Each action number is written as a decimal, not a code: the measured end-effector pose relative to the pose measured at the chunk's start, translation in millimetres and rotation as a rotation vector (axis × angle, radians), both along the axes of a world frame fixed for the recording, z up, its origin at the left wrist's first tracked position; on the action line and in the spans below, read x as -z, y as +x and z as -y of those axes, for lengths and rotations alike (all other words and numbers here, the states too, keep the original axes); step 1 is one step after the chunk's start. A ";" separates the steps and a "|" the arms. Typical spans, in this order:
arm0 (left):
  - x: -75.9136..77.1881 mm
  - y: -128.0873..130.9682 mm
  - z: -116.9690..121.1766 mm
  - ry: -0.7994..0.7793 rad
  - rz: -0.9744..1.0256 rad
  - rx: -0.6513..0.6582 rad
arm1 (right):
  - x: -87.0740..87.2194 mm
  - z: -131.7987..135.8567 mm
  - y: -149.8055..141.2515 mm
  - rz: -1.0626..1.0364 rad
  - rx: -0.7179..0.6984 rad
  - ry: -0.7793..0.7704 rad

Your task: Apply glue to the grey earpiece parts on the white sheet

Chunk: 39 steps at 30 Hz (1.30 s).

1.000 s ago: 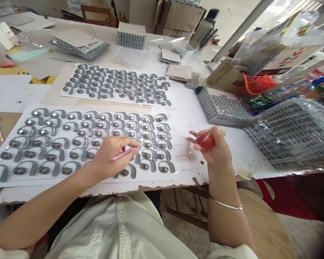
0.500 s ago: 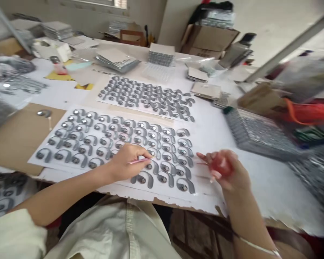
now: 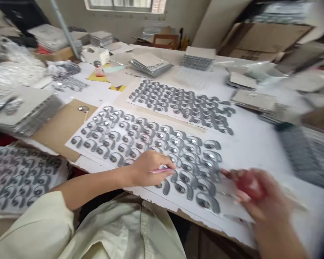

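Observation:
My left hand (image 3: 148, 167) is closed around a thin pink stick (image 3: 162, 170). Its fingertips hover over or rest on rows of grey, hook-shaped metal pieces (image 3: 212, 157) with shiny round ends, laid on a white sheet; I cannot tell whether the stick touches one. Off the sheet's right edge, my right hand (image 3: 275, 198) grips a small red squeeze bottle (image 3: 251, 186) with a pale tip. Motion smears this hand, and its index finger stretches towards the nearest pieces. Part of the sheet is hidden under my left hand and forearm.
Behind lies a second sheet of similar pieces (image 3: 178, 96). A brown board (image 3: 59, 124) carries one loose piece (image 3: 83, 108) at left. Stacked card packs (image 3: 199, 57), a small jar (image 3: 98, 68) and a grey tray (image 3: 299, 151) surround the work. More pieces (image 3: 21, 180) lie lower left.
The view has swung left, so the table and both hands sit further right in the picture. Both hands keep their hold; the right hand is more blurred now.

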<state>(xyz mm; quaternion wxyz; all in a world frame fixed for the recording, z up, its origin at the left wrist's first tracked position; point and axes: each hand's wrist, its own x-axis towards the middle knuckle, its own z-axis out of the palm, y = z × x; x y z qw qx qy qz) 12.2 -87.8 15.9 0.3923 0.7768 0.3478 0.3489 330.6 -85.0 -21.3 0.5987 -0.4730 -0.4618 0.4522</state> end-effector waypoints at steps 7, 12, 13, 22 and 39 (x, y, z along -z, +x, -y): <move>1.0 11.1 -0.9 0.013 -0.026 -0.055 | -2.6 4.1 -28.9 -0.306 -0.032 -0.296; 4.0 32.3 -2.3 0.171 -0.032 0.060 | -12.0 14.6 10.1 -0.321 0.022 -0.296; 5.6 37.0 -2.8 0.217 -0.038 0.084 | -16.9 16.4 19.3 -0.317 0.058 -0.311; 20.6 65.7 -2.0 0.538 -0.212 0.174 | -52.8 -3.0 -1.3 -0.369 0.116 -0.082; 36.2 59.1 1.5 0.655 -0.128 0.178 | -37.6 -12.9 -39.0 -0.300 0.036 -0.220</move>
